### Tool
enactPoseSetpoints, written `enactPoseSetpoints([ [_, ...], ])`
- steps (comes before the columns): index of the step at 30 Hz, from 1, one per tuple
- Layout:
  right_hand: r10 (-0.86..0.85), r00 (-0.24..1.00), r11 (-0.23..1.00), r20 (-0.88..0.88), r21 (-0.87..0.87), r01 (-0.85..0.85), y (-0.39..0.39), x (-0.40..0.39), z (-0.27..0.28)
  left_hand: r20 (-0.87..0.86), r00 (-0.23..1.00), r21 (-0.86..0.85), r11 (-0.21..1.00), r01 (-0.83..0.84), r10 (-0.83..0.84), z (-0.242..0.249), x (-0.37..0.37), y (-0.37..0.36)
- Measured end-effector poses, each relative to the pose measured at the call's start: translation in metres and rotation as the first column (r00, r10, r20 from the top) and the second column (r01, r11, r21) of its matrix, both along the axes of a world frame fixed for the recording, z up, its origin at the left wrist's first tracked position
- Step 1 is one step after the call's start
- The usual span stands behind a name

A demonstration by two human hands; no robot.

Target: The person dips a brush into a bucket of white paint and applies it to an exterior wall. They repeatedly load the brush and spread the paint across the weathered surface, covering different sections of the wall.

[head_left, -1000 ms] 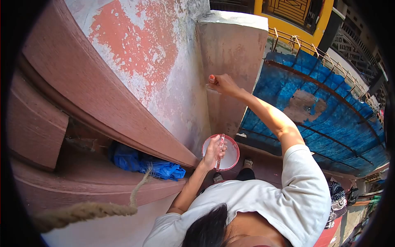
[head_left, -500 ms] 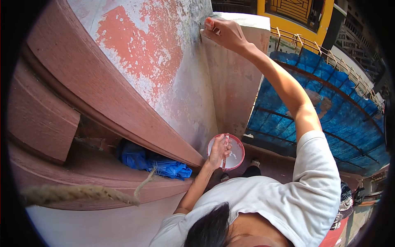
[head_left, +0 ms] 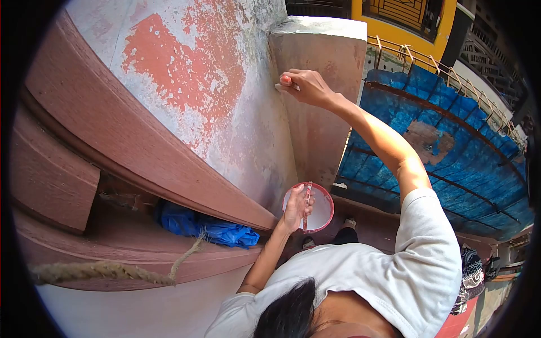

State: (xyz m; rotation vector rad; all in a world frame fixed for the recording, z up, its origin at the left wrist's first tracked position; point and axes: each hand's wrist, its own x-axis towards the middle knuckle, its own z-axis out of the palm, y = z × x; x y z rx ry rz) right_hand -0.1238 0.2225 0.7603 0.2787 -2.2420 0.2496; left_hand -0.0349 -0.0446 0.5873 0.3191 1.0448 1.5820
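Observation:
My left hand (head_left: 294, 207) is closed around the red-and-white handle of a paint bucket (head_left: 324, 197). The bucket has a red rim and white liquid inside, and it hangs beside the wall corner at waist height. My right arm reaches forward, with my right hand (head_left: 309, 87) in a fist close to the corner where the peeling wall (head_left: 186, 73) meets a short pillar (head_left: 324, 50). From that fist an orange-red rounded end (head_left: 286, 80) sticks out; the rest of the held thing is hidden by the fingers. Bare white and red patches mark the wall.
A brown wooden frame (head_left: 146, 124) runs along the left, with a blue plastic bundle (head_left: 208, 225) in its recess. A rope (head_left: 107, 271) hangs at lower left. To the right stands a blue gate (head_left: 451, 169) with spiked bars (head_left: 434, 65) on top.
My right hand has moved down from the pillar's top to lower along the corner, still closed. My left hand and the bucket have stayed nearly in place.

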Motion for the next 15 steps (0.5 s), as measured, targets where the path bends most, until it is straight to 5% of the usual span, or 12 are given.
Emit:
enactPoseSetpoints([
  [7,0.024,0.852,0.998,-0.523,0.062,0.01,-0.007,0.021,0.13,0.01,1.0,0.003,1.0,0.01,-0.01,-0.003,0.001,0.003],
  [11,0.06,0.97,0.991,-0.238,-0.099,-0.086,-0.022,0.03,0.09,0.011,1.0,0.011,1.0,0.014,-0.014,-0.004,0.002,0.004],
  [15,0.009,1.0,1.0,0.001,0.013,-0.009,-0.006,0.01,0.054,-0.007,1.0,-0.003,1.0,0.023,-0.023,-0.002,0.001,0.005],
])
